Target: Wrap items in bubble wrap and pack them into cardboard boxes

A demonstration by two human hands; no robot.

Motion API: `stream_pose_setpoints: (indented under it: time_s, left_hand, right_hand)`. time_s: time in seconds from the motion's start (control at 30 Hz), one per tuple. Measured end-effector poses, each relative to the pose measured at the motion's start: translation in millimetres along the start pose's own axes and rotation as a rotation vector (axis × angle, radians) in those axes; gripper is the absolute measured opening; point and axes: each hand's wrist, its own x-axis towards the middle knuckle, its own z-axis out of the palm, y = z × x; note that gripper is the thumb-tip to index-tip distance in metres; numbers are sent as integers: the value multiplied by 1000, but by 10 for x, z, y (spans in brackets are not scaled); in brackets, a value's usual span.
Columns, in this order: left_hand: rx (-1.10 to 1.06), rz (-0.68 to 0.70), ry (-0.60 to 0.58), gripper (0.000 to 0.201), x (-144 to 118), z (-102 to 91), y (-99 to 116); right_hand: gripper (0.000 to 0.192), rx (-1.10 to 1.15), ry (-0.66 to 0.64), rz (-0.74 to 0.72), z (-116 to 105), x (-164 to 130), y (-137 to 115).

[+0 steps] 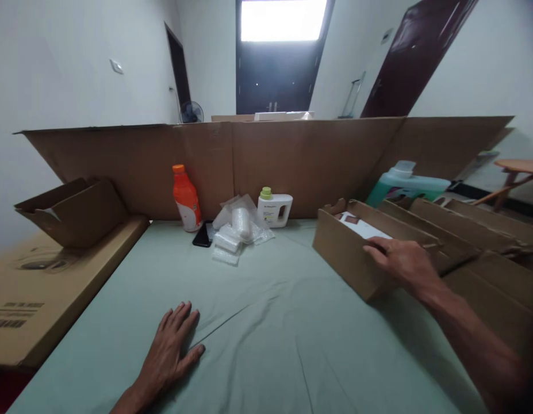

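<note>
My left hand [170, 351] lies flat, palm down, on the pale green cloth [266, 345], fingers spread and holding nothing. My right hand [402, 259] rests on the near edge of an open cardboard box [348, 253] at the right, fingers curled over its rim. A white flat item [364, 227] lies inside that box, just beyond my fingers.
An orange bottle [186, 198], a dark phone [203, 236], bubble-wrap pieces [234, 230] and a white green-capped jug [273, 208] stand by a tall cardboard wall [292, 155]. A teal jug [406, 184] and flattened boxes [486, 241] lie right; a long carton [46, 287] lies left.
</note>
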Motion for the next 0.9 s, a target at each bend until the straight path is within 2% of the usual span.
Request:
stream_pose_setpoints:
  time_s: [0.07, 0.13, 0.23, 0.3, 0.33, 0.4, 0.47, 0.53, 0.6, 0.67, 0.7, 0.8, 0.9]
  left_hand:
    - [-91, -66, 32, 70, -2, 26, 15]
    - [-201, -134, 80, 77, 13, 70, 81]
    - [-406, -224, 104, 88, 81, 117, 281]
    - [-552, -280, 98, 94, 156, 110, 438]
    - [-619, -301, 93, 97, 199, 96, 508]
    - [-729, -339, 85, 100, 290, 56, 620]
    - [-808, -364, 73, 100, 372, 16, 700]
    - [-869, -354, 59, 94, 438, -10, 773]
    - [-903, -324, 54, 80, 497, -17, 853]
    - [-911, -313, 69, 66, 581, -6, 939]
    - [-909, -316, 77, 64, 645, 7, 981]
    - [-918, -314, 32, 70, 961, 71, 1079]
    - [-959, -252, -37, 77, 1404, 168, 1111]
  right_hand:
    - [16, -149, -43, -43, 77, -125, -375]
    - [22, -182, -106, -129, 132, -253, -808]
    - [17, -70, -220, -269, 129, -401, -1387]
    - [16, 49, -270, -274, 58, -468, -1600]
    - [22, 102, -276, -229, 13, -497, -1636]
    - [35, 180, -235, -37, -48, -555, -1577]
    - [41, 235, -174, 252, -4, -626, -1405]
    - [50, 320, -160, 533, 170, -730, -1214]
    - [59, 468, -236, 704, 429, -873, -1076]
    - [62, 635, -303, 774, 687, -1034, -1010]
    - [61, 700, -291, 801, 791, -1108, -996]
    - [55, 747, -111, 892, 966, -1226, -964]
    - [47, 668, 33, 906, 1035, -1161, -892]
